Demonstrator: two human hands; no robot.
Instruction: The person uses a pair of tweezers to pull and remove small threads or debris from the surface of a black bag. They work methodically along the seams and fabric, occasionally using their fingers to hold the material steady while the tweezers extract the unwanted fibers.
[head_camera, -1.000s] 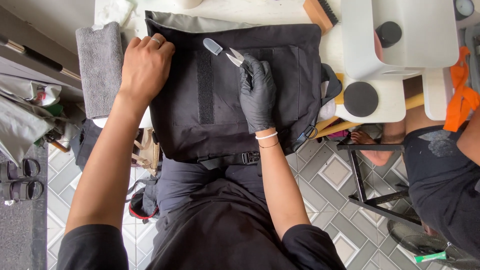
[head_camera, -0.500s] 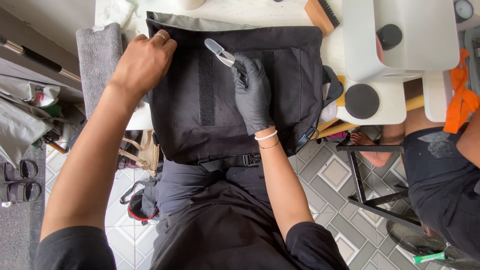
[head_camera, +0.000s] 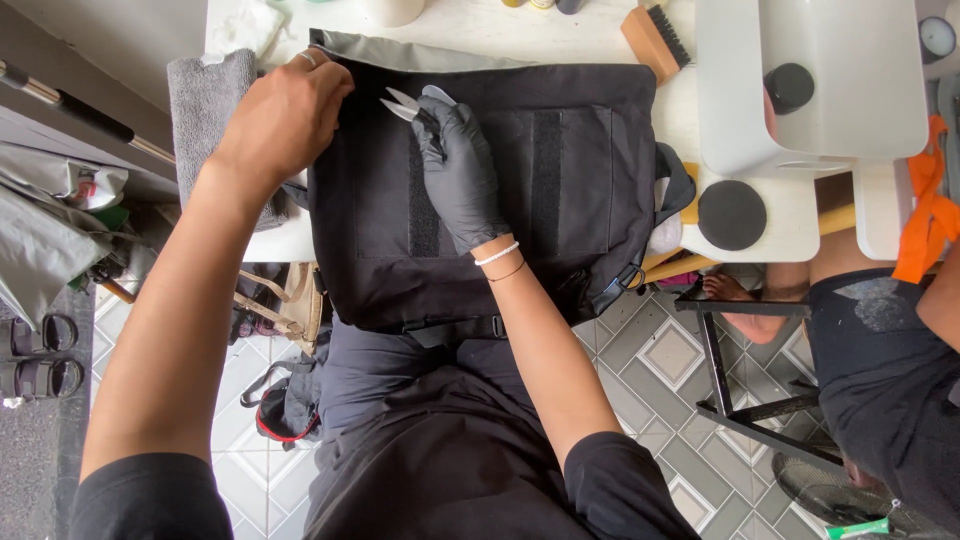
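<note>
Head camera, reading across from the left: a grey towel lies at the upper left of the frame on the white bench, partly under the black bag that fills the middle. The bare left hand presses the bag's upper left corner with fingers curled over the edge; it holds nothing else. Half a second ago it sat in much the same spot, with the forearm now angled a little more upright. Just to its right, the gloved right hand is closed around small silver snips, blades pointing up-left near the bag's top edge. Earlier the snips pointed at the centre of the flap; they have since shifted left, close to the left hand. Farther right, a wooden brush lies at the top, then a white tray, with another person's dark shorts at the lower right.
</note>
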